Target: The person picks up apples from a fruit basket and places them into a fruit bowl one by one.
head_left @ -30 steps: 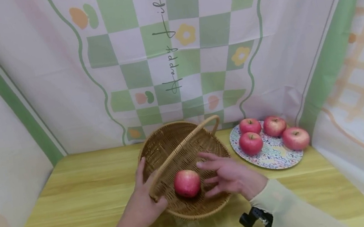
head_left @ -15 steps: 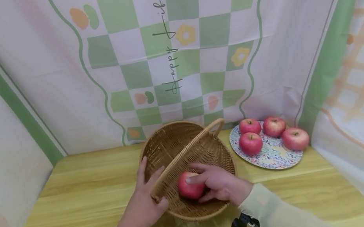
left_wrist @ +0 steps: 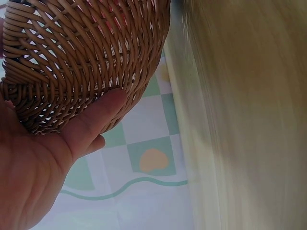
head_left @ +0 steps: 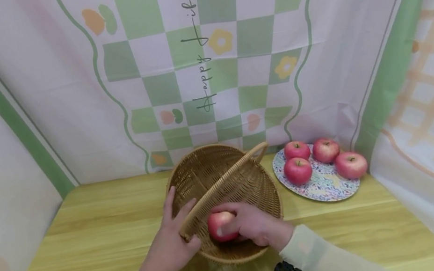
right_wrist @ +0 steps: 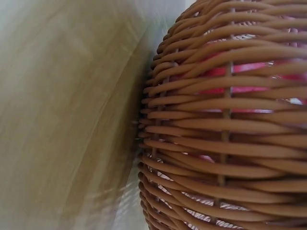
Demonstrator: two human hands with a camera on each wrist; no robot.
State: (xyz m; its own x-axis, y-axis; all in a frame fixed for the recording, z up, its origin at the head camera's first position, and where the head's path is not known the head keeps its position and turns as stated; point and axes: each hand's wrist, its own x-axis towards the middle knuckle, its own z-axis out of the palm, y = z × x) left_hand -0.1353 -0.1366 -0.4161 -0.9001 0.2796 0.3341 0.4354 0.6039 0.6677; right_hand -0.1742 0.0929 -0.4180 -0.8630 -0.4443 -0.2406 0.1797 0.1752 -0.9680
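Observation:
A round brown wicker basket (head_left: 195, 172) with an arched handle (head_left: 227, 174) stands near the back of the table. My left hand (head_left: 172, 246) holds its left side by the rim, near the foot of the handle. In the left wrist view the thumb (left_wrist: 96, 115) lies along the outside of the weave. Inside the basket, toward the front, my right hand (head_left: 256, 224) grips a red apple (head_left: 216, 223) from its right side. The right wrist view is filled by the basket's outer wall (right_wrist: 225, 124); red shows through the gaps, and the hand itself is hidden.
On the right, a round patterned plate (head_left: 329, 188) bears several red apples (head_left: 298, 171). Behind the wooden table (head_left: 101, 239) hangs a checked green and white cloth (head_left: 191, 78), with more printed cloth at both sides.
My right hand has moved left and down inside the basket and taken hold of the apple, shifting it slightly. My left hand has stayed on the basket.

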